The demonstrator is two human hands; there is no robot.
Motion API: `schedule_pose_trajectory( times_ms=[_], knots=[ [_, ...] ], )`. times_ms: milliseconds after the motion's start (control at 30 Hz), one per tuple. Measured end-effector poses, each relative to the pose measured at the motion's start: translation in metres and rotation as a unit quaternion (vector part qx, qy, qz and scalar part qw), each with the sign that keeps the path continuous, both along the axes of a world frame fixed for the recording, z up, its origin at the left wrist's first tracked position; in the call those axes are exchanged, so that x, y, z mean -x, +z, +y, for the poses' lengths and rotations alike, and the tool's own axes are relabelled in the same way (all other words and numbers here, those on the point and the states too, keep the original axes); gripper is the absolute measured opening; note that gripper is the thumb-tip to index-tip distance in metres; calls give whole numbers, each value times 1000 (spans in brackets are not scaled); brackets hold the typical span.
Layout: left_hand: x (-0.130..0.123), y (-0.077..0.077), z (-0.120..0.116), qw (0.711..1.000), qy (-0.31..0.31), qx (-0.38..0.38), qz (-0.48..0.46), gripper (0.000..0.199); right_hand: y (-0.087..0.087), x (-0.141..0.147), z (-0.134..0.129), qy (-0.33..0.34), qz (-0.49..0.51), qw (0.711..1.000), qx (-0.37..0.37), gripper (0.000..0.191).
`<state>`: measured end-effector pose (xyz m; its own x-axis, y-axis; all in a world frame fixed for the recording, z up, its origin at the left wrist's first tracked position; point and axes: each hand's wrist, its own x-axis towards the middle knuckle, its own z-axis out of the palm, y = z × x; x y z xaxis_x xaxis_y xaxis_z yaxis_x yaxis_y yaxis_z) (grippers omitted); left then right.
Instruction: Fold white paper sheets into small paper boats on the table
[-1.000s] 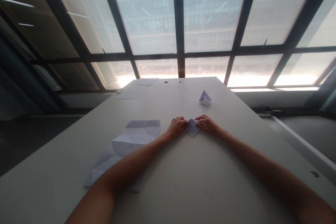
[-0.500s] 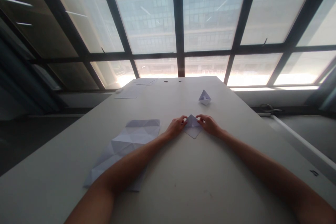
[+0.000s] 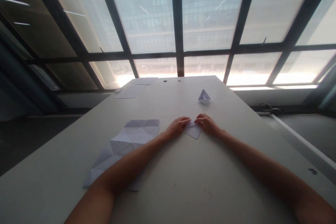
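Note:
A small folded paper (image 3: 193, 132) lies on the table between my two hands, one corner pointing toward me. My left hand (image 3: 179, 126) is at its left side, fingers pressed together on the upper part. From the right, my right hand (image 3: 206, 124) grips its upper edge with bent fingers. Its top is partly hidden under my fingers. Beyond my hands stands a folded paper boat (image 3: 204, 97). Under and beside my left forearm lies a creased sheet of white paper (image 3: 131, 136), opened out and partly covered by the arm.
The white table (image 3: 189, 182) stretches away toward the large windows (image 3: 204, 17). More white sheets (image 3: 127, 93) lie at the far left of the table. A cable (image 3: 267, 107) is on the floor to the right, and dark curtains hang at both sides.
The fingers of both hands have moved inward over the top of the folded paper. Its upper peak, visible before, is now folded down or covered. The boat stays where it was.

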<state>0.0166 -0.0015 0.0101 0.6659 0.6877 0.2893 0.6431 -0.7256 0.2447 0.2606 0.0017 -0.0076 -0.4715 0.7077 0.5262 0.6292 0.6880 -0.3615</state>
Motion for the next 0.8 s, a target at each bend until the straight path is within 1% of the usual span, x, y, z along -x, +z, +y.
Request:
schedule_pose_trajectory(
  times_ms=[33, 100, 200, 300, 367, 500, 667, 800],
  knots=[
    [0, 0, 0, 999, -28, 15, 20, 43, 1, 1, -1, 10, -11, 1000, -3, 25],
    [1, 0, -2, 996, -48, 40, 64, 48, 4, 4, -5, 24, -36, 999, 1, 29],
    [0, 1, -5, 992, -45, 50, 108, 64, 8, 10, -12, 36, -67, 997, 17, 36],
    [-1, 2, -8, 990, -41, 45, 124, 77, 9, 14, -17, 46, -84, 995, 39, 44],
    [-1, 1, -8, 991, -33, 39, 123, 77, 8, 15, -18, 37, -97, 993, 61, 46],
    [-2, -4, -5, 993, -14, 30, 109, 68, 6, 14, -15, 11, -123, 988, 93, 49],
    [-1, -8, -2, 995, -7, 22, 97, 66, 7, 12, -14, 13, -126, 987, 98, 51],
    [0, -8, -2, 995, -1, 24, 93, 65, 8, 13, -14, 16, -118, 988, 95, 51]
  ],
)
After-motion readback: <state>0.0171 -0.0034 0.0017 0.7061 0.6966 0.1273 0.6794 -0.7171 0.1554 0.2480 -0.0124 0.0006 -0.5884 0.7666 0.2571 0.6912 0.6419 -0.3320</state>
